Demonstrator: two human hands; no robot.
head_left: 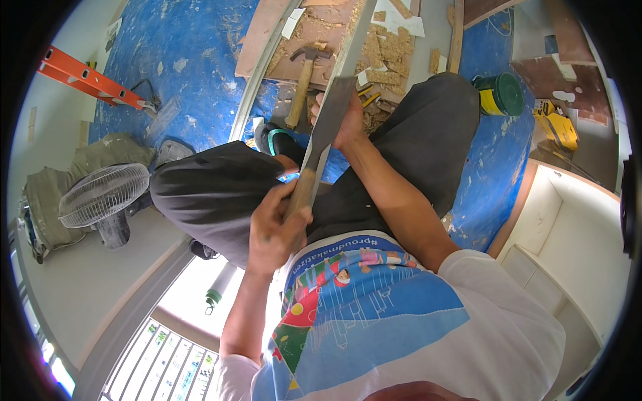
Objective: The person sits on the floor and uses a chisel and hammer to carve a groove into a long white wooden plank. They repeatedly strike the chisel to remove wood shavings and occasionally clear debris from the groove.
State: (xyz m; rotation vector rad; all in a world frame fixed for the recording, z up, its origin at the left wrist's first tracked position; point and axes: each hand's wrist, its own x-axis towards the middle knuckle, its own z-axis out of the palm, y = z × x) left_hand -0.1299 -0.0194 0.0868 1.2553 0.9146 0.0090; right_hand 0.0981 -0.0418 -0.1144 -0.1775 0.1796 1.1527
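Observation:
My left hand (273, 228) is closed round the wooden handle of a long flat file (333, 113), which has a dark grey blade narrowing toward the handle. The blade lies along a long, narrow pale strip (358, 40) that runs up and away from my lap. Farther along, my right hand (348, 123) grips the strip from its right side; the blade and strip cover part of its fingers. A claw hammer (304, 83) with a wooden handle lies just left of the strip, beyond my right hand.
Broken chipboard pieces (388, 57) lie ahead. Yellow-handled tools (370, 97) are beside my knee. A green bucket (506, 93) stands right, near a yellow box (558, 130). An orange ladder (87, 80) and a fan (107, 194) are left. Blue sheeting (180, 60) covers the floor.

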